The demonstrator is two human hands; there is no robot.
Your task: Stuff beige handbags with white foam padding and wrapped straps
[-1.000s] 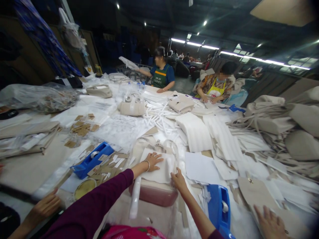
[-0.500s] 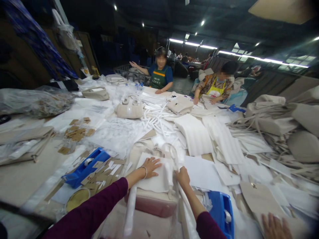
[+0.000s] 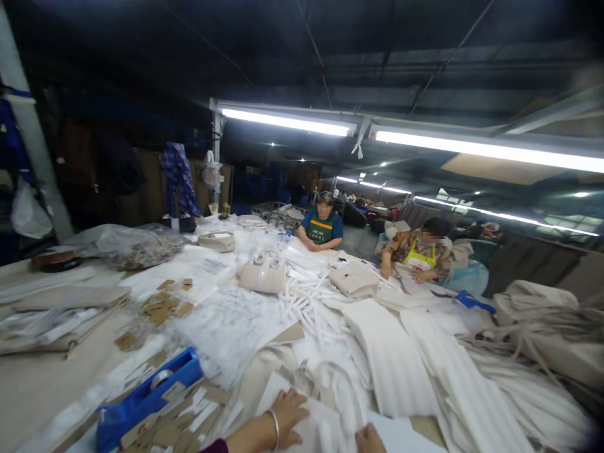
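A beige bag [image 3: 259, 365] lies before me at the lower edge of the view, with its pale, wrapped handles [image 3: 337, 387] towards the far side. On top of it rests a white sheet [image 3: 271, 391]. My left hand [image 3: 289, 418] is flat on this sheet with the fingers spread, a bracelet at the wrist. Beside the bag's right side is my right hand [image 3: 369, 438], its fingers curled closed near the white wrapping. The frame edge cuts off most of that hand, and what it grips is hidden.
A blue tape dispenser [image 3: 151, 396] and brown cards [image 3: 174, 421] lie left. White foam sheets [image 3: 377, 352] and beige bags [image 3: 542, 314] spread right. Wrapped bags [image 3: 262, 272] and white strips [image 3: 306, 305] lie beyond. Two co-workers [image 3: 322, 226] are across the table.
My view has tilted upward, so both hands and the bag sit lower in the picture. The co-worker in the green apron has lowered a raised arm.
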